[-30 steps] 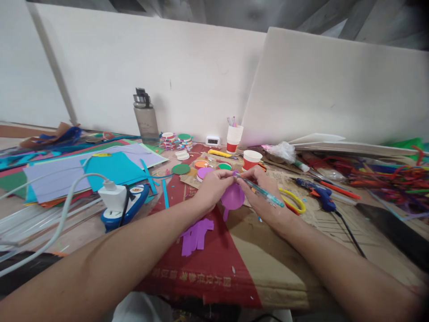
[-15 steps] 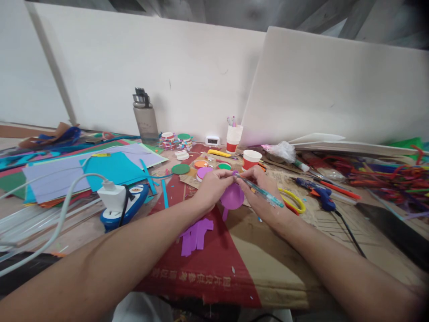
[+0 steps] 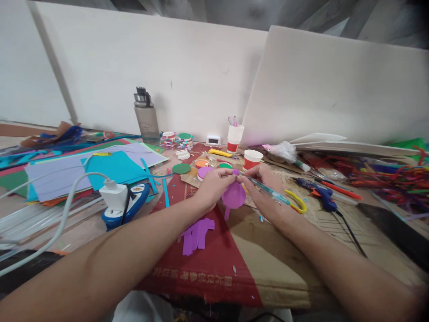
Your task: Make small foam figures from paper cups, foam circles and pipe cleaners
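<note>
Between my hands is a round purple paper disc (image 3: 233,196) with a short purple strip hanging below it. My left hand (image 3: 216,185) pinches at its upper edge, where a small curl of purple paper stands up. In my right hand (image 3: 264,184) is a pen (image 3: 271,193) with a clear teal barrel, its tip pointing left toward that curl. The exact contact at the tip is hidden by my fingers. Cut purple paper strips (image 3: 198,236) lie in a heap on the cardboard (image 3: 231,264) nearer to me.
Behind my hands stand a red-and-white paper cup (image 3: 252,159) and round coloured lids. A yellow-handled tool (image 3: 296,202) and a blue glue gun (image 3: 320,195) lie at right. On the left are a power strip (image 3: 129,208) with its cable and coloured paper sheets (image 3: 114,170). A bottle (image 3: 146,118) stands behind.
The purple disc now faces me more flatly, and the pen has shifted slightly right. Both hands keep nearly the same place and grip.
</note>
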A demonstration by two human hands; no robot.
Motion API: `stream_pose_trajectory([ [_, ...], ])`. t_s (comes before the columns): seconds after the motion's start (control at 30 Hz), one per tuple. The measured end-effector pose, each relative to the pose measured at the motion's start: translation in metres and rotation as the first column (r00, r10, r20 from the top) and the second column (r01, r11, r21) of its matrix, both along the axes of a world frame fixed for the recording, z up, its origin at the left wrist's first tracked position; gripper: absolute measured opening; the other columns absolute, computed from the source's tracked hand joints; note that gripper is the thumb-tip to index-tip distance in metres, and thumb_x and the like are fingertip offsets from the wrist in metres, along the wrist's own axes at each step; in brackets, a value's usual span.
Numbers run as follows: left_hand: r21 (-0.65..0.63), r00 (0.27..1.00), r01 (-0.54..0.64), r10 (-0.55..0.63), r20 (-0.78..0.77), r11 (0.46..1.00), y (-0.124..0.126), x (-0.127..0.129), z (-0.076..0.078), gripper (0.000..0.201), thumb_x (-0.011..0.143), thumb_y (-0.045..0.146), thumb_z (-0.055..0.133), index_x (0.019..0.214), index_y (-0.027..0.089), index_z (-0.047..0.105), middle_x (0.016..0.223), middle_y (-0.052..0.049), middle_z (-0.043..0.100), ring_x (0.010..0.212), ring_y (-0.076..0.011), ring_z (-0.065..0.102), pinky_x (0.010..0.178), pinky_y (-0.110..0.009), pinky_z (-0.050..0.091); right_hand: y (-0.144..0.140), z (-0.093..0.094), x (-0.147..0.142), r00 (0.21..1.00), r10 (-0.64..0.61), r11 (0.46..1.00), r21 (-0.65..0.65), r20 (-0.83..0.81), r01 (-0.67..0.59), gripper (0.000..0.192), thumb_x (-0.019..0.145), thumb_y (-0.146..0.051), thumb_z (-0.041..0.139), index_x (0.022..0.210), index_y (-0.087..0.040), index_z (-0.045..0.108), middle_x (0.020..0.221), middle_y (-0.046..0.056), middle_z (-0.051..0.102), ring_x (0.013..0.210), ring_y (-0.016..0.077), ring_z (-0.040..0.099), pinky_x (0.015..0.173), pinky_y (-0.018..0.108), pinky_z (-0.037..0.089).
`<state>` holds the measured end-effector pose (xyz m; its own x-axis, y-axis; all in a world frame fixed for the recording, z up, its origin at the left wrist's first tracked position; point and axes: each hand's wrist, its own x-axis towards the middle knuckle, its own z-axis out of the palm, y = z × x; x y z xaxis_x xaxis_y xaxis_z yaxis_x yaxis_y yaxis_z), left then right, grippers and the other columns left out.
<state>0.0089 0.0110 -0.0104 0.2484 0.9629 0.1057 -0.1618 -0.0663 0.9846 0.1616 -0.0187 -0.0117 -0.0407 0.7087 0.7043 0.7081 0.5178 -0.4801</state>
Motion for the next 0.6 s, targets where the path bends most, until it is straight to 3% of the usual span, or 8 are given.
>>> stream_pose_trajectory([
  [0.6, 0.005, 1.000, 0.017, -0.017, -0.002, 1.000, 0.0013, -0.0001, -0.0021, 0.009, 0.075, 0.022, 0.068, 0.081, 0.016, 0.071, 0.081, -0.004, 0.072, 0.069, -0.0127, 0.062, 0.066, -0.025, 0.045, -0.0013, 0.0004, -0.0001, 0.999, 0.021, 1.000, -0.011, 0.035, -0.020, 0.017, 0.088, -0.041, 0.058, 0.086, -0.023, 0.058, 0.075, 0.002, 0.067, 0.063, 0.0171, 0.059, 0.056, 0.029, 0.044],
])
